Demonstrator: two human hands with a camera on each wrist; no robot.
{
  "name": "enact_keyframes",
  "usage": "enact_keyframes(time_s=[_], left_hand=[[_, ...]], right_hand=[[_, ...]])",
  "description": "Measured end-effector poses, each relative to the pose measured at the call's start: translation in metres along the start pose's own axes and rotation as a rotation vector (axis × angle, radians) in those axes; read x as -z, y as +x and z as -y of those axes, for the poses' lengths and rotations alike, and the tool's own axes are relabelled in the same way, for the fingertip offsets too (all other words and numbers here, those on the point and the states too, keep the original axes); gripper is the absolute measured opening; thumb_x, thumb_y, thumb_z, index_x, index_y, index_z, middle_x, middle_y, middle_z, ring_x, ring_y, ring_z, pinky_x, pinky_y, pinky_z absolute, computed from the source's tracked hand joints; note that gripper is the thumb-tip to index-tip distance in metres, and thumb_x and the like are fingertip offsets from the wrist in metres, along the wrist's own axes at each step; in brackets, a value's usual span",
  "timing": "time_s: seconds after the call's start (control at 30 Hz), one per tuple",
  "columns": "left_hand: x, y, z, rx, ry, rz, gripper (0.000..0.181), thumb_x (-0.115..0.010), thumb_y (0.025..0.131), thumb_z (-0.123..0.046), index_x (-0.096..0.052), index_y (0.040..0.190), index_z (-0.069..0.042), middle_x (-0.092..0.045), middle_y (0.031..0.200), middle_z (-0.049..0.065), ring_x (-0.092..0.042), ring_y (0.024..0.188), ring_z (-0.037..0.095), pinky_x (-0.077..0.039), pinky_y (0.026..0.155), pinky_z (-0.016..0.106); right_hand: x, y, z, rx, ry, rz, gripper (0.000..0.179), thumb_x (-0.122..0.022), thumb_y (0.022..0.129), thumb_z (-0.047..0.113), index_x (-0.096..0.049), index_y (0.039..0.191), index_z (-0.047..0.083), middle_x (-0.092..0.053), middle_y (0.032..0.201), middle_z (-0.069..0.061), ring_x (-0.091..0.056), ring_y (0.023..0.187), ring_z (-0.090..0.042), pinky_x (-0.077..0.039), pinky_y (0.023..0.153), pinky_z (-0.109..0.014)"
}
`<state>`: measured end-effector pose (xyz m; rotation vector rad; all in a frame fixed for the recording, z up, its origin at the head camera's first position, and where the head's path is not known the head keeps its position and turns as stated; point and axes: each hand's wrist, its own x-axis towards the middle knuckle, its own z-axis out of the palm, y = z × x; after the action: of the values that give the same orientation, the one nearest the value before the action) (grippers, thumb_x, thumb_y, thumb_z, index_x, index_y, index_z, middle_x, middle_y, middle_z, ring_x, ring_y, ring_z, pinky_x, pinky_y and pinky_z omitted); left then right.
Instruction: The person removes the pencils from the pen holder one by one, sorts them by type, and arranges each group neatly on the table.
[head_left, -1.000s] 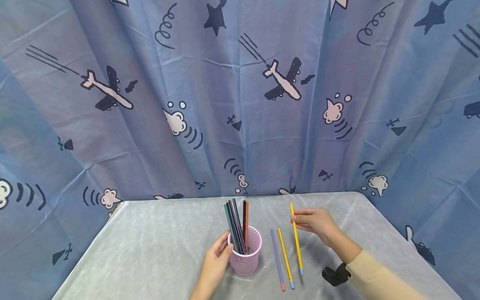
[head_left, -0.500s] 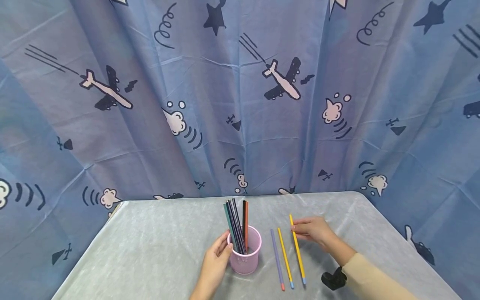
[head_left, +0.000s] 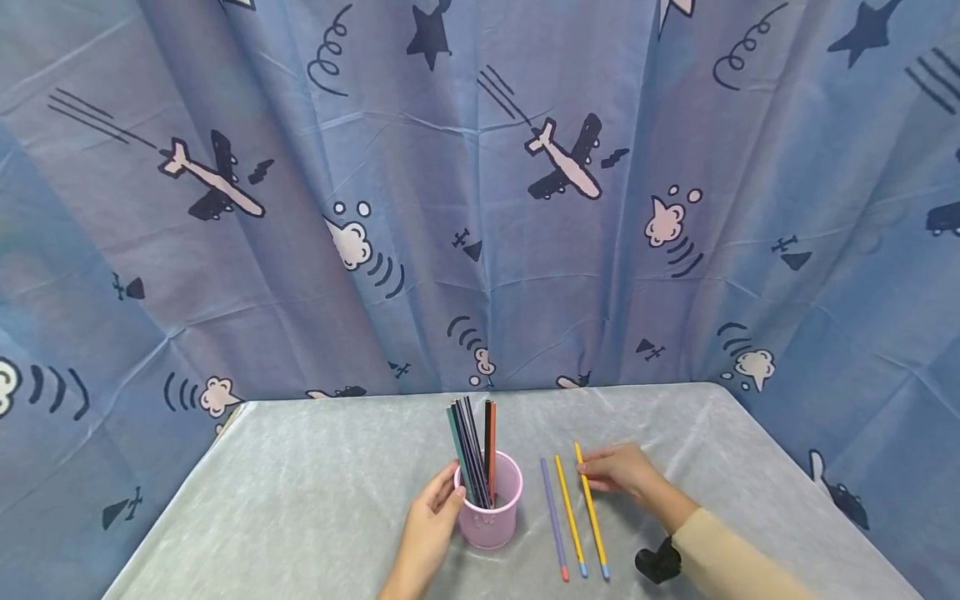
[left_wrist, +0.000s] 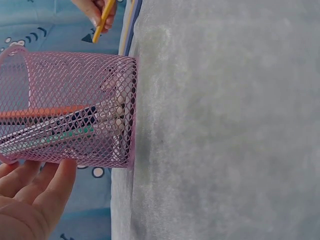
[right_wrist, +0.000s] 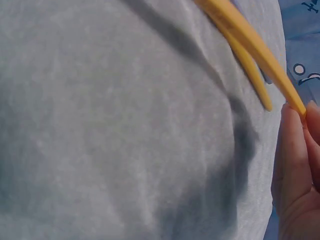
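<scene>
My left hand (head_left: 431, 521) holds the side of a pink mesh pencil cup (head_left: 487, 531), thumb at its front and fingers behind. Several pencils (head_left: 471, 458), dark, teal and orange, lean in the cup; the left wrist view shows them through the mesh (left_wrist: 65, 75). Between right thumb and fingers, my right hand (head_left: 618, 469) pinches a yellow pencil (head_left: 592, 517) near its far end; its blue-tipped end points toward me, low over the table. Just left of it lies a second yellow pencil (head_left: 571, 518), blue-tipped too, and beside that a purple pencil (head_left: 554, 517) with a red tip.
A grey cloth (head_left: 322, 492) covers the table, its far edge close to a blue patterned curtain (head_left: 420, 208). By the right sleeve (head_left: 731, 554) shows a black object (head_left: 658, 561) at the wrist.
My right hand has come down and slightly left with the yellow pencil, bringing it level with and closer to the other two. The left hand and cup have stayed put.
</scene>
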<state>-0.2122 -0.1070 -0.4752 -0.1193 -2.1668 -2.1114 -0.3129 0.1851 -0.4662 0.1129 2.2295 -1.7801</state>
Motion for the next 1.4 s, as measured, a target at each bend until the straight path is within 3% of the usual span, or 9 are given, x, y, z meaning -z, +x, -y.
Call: enact_keyframes(time_s=[0.43,0.73,1.13,1.33,1.4], left_hand=[[0.000,0.000,0.000,0.002,0.000,-0.001,0.050,-0.053,0.101,-0.011,-0.040,0.144,0.013,-0.046,0.145,0.033,-0.046,0.137,0.043,-0.042,0.114,0.044],[-0.001,-0.001,-0.002,-0.006,-0.006,0.000,0.050,-0.054,0.101,-0.011,-0.040,0.143,0.013,-0.045,0.145,0.034,-0.045,0.137,0.044,-0.041,0.114,0.045],[-0.001,-0.002,-0.004,-0.007,-0.007,-0.008,0.050,-0.054,0.101,-0.010,-0.041,0.143,0.014,-0.045,0.145,0.034,-0.044,0.138,0.044,-0.040,0.114,0.045],[-0.001,-0.002,-0.002,-0.017,-0.018,-0.004,0.050,-0.054,0.101,-0.009,-0.041,0.143,0.014,-0.045,0.145,0.034,-0.044,0.138,0.045,-0.039,0.114,0.045],[-0.001,-0.002,-0.002,-0.018,-0.016,-0.003,0.050,-0.054,0.101,-0.009,-0.041,0.143,0.014,-0.045,0.145,0.035,-0.044,0.138,0.045,-0.040,0.114,0.045]], right_hand=[[-0.007,0.009,-0.006,-0.098,-0.111,-0.108,0.034,-0.074,0.084,-0.001,-0.064,0.112,-0.016,-0.072,0.078,-0.003,-0.066,0.065,-0.007,-0.063,0.063,-0.024],[-0.010,0.011,-0.004,-0.150,-0.182,-0.138,0.032,-0.076,0.084,0.002,-0.066,0.110,-0.013,-0.072,0.082,-0.007,-0.065,0.067,-0.007,-0.062,0.063,-0.022],[-0.015,0.015,-0.009,-0.066,-0.305,-0.209,0.017,-0.079,0.077,0.000,-0.070,0.088,-0.010,-0.068,0.067,-0.003,-0.061,0.054,-0.006,-0.059,0.053,-0.021],[-0.015,0.018,-0.011,-0.096,-0.365,-0.231,0.015,-0.081,0.078,0.004,-0.071,0.083,-0.006,-0.066,0.065,-0.005,-0.059,0.051,-0.008,-0.058,0.051,-0.020],[-0.015,0.017,-0.009,-0.069,-0.353,-0.239,0.015,-0.080,0.078,0.004,-0.071,0.084,-0.007,-0.067,0.065,-0.006,-0.060,0.052,-0.008,-0.058,0.051,-0.021]])
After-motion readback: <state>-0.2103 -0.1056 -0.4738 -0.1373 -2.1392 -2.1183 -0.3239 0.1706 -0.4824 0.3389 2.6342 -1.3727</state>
